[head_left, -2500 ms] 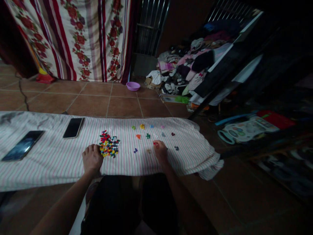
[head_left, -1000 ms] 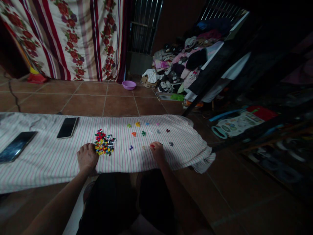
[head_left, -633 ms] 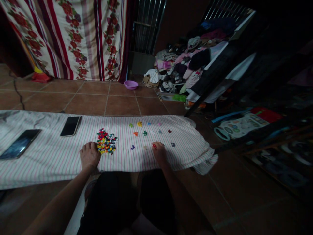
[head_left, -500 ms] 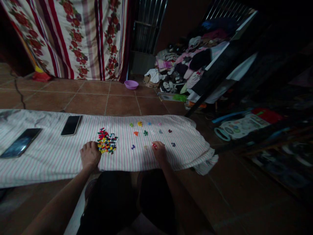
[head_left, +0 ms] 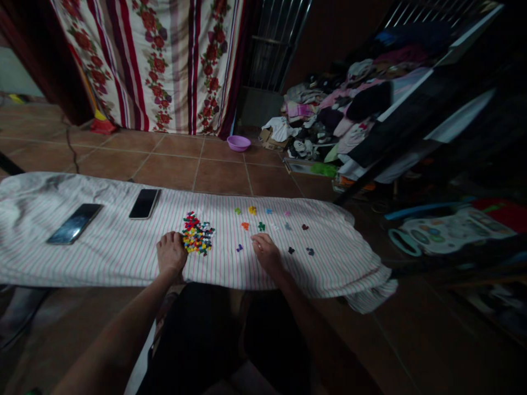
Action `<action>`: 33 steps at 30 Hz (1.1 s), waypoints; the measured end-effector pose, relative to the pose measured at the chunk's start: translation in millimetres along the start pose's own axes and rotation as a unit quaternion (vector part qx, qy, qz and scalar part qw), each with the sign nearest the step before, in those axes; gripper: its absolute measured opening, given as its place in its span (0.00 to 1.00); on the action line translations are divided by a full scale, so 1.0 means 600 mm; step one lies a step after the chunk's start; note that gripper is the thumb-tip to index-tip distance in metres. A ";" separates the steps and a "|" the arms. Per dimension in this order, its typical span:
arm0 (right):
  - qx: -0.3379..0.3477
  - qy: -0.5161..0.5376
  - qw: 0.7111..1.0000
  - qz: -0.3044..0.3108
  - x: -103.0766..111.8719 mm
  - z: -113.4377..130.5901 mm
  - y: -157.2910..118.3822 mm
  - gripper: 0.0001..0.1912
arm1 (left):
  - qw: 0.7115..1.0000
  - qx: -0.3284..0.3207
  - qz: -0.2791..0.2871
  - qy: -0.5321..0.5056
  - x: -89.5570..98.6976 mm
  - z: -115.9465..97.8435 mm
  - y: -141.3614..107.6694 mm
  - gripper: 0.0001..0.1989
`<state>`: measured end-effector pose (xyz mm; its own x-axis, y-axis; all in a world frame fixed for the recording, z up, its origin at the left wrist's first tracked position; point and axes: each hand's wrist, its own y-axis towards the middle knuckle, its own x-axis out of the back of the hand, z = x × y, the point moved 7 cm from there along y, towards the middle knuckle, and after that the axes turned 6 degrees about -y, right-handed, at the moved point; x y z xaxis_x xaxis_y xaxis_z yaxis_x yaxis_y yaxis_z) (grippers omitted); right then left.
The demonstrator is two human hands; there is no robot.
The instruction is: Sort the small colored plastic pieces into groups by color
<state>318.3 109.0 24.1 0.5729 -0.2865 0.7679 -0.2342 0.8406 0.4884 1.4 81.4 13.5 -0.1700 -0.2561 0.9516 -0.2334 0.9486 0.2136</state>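
My left hand (head_left: pixel 171 253) rests on the striped cloth, fingers bent and slightly apart, its thumb side against a pile of small coloured pieces (head_left: pixel 198 236). Nothing shows in its grip. My right hand (head_left: pixel 267 253) is over the cloth among small sorted clusters, its thumb and fingers loosely apart with no piece visible between them. Just beyond it lie orange pieces (head_left: pixel 245 226) and green pieces (head_left: pixel 262 226). Purple pieces (head_left: pixel 239 248) are to its left, black pieces (head_left: pixel 291 250) to its right. The cloth beneath this hand is hidden.
Two phones (head_left: pixel 145 203) lie at the left on the cloth-covered bench (head_left: pixel 123 258). Yellow pieces (head_left: pixel 252 210) and other clusters sit along the far side. Beyond are a purple basin (head_left: pixel 239 144), a floral curtain (head_left: pixel 177 66) and heaped clothes (head_left: pixel 321 109).
My right hand has moved left over the cloth, uncovering the black pieces and covering the beige ones. The red piece at its fingertips is out of sight. My left hand stays by the pile.
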 end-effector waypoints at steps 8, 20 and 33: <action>0.027 0.058 0.988 0.140 -0.144 0.124 0.048 0.19 | 1.000 0.003 -0.001 -0.013 0.001 0.000 0.003 0.13; -0.047 0.004 0.988 0.149 -0.182 0.135 0.068 0.15 | 1.000 0.000 -0.005 -0.025 -0.001 0.000 0.003 0.14; -0.172 -0.034 0.974 0.146 -0.198 0.113 0.104 0.11 | 1.000 0.001 0.003 -0.024 0.001 -0.002 0.002 0.14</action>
<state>182.3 164.1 -8.4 0.4650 -0.0323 0.8847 -0.0948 0.9918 0.0860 2.5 82.5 14.7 -0.2169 -0.2596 0.9410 -0.2346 0.9496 0.2079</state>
